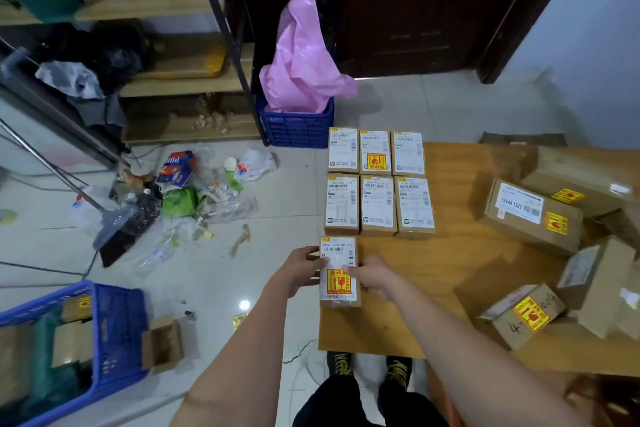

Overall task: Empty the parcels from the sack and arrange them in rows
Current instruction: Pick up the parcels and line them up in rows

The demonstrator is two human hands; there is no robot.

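Parcel (339, 272) at lower centre is gripped by left hand (300, 269) and right hand (375, 276), fingers curled round its sides, below six rowed parcels (377, 180).

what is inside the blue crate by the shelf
A crumpled pink plastic bag stands up out of the blue crate, with a black bag behind its top. The pink plastic fills the opening, so anything lying beneath it in the crate cannot be seen.

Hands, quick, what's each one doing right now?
Left hand: grips the left edge of the parcel.
Right hand: grips the same parcel's right edge.
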